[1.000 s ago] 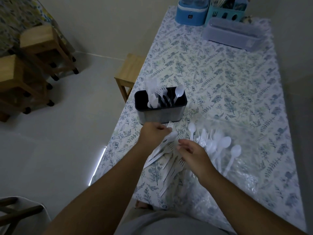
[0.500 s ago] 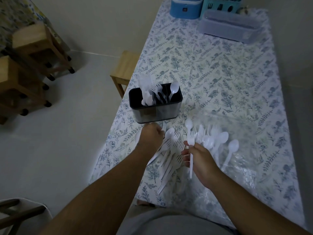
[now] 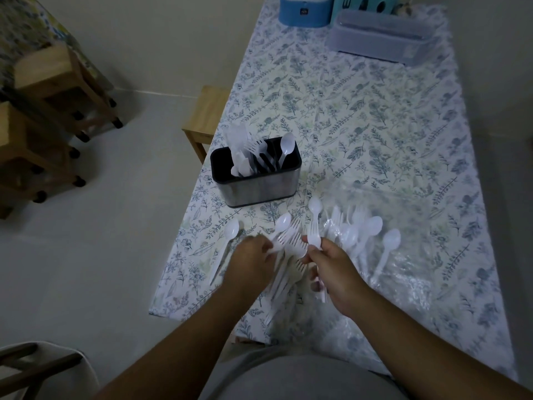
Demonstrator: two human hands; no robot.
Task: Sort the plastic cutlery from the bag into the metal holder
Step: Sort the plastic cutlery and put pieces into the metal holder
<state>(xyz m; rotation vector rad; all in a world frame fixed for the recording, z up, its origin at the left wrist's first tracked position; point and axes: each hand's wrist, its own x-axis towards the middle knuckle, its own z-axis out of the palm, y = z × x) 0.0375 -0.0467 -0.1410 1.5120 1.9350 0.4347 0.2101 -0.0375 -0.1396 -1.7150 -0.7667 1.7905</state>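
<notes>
A long table (image 3: 375,116) draped in a leaf-printed cloth ran away from the camera, its near edge at the person's waist. A crinkled clear plastic bag (image 3: 409,284) lay flat on the near right part of the cloth, glossy and wrinkled. Left of centre stood the metal holder (image 3: 259,189) — a rounded oblong tub with brushed steel walls and a black rim, its long side running roughly left to right. White knives, forks (image 3: 253,148) and one spoon (image 3: 287,145) stood upright in it, heads up and leaning a little.

Between holder and table edge lay the loose white cutlery pile (image 3: 291,255), handles mostly toward the person, heads pointing away. More spoons (image 3: 372,226) fanned out on the bag, bowls toward the far end; a lone spoon (image 3: 232,229) lay near the left edge, bowl away.

The left hand (image 3: 251,261) rested curled over the pile, fingers closed on handles of forks. The right hand (image 3: 334,269) pinched a spoon stem (image 3: 313,226) between thumb and fingers, bowl pointing away, long axis near upright in view.

At the far end sat a blue container (image 3: 302,10) and a grey lidded box (image 3: 380,36). Wooden stools (image 3: 57,82) stood on the pale floor at left.
</notes>
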